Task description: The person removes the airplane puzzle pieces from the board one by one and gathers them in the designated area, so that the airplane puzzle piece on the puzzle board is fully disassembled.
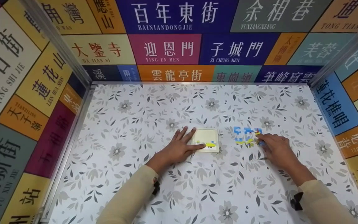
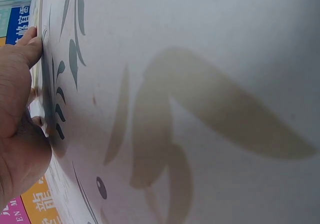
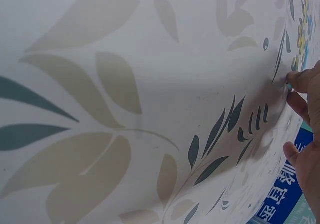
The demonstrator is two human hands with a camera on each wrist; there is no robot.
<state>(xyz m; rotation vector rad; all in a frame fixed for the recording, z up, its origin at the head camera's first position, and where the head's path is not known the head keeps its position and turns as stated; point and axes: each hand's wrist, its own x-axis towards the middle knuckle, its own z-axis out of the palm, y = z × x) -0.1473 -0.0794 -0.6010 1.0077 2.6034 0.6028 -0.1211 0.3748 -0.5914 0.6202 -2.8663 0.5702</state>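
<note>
A small cream puzzle tray (image 1: 206, 137) lies on the table, with a few yellow and colored jigsaw pieces (image 1: 210, 145) along its lower edge. My left hand (image 1: 179, 147) rests at its left side, fingers spread, thumb reaching over the lower part of the tray. To the right of the tray, loose blue and yellow jigsaw pieces (image 1: 243, 135) are laid out in a cluster. At the right end of that cluster my right hand (image 1: 277, 149) pinches a jigsaw piece, mostly hidden by the fingertips; a bluish bit shows between thumb and finger in the right wrist view.
A white cloth with grey leaves and flowers covers the table (image 1: 154, 105). Upright panels with colored street-name signs enclose it at the back (image 1: 166, 49), the left (image 1: 42, 124) and the right (image 1: 340, 105).
</note>
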